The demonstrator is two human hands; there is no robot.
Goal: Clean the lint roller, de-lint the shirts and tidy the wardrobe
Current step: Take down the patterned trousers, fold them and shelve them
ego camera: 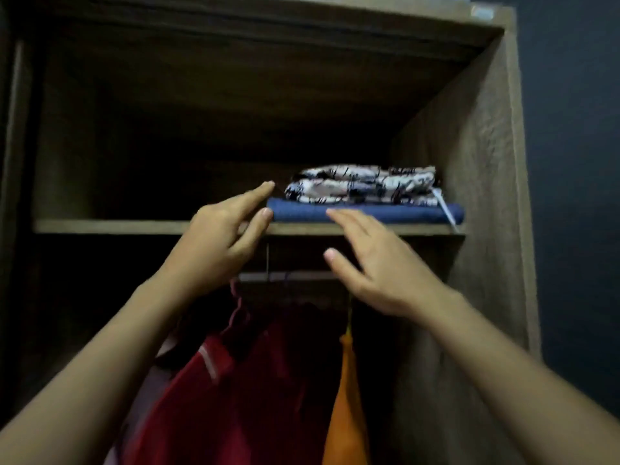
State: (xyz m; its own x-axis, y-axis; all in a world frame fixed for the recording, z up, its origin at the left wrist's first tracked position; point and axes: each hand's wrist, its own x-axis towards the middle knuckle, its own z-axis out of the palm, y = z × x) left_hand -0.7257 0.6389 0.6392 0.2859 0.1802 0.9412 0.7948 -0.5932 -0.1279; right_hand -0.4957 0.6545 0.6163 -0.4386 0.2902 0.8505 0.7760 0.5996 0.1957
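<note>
Wardrobe shelf [134, 226]: patterned folded shirt [362, 184] atop blue one [365, 213].

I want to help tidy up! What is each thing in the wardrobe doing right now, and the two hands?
Wardrobe, open.
Blue cloth, folded flat on the shelf.
Patterned cloth, folded, lying on the blue cloth.
Red garment, hanging below the shelf.
Orange garment, hanging beside the red one.
Left hand, open, fingers straight, at the blue cloth's left end.
Right hand, open, holding nothing, before the blue cloth.
</note>
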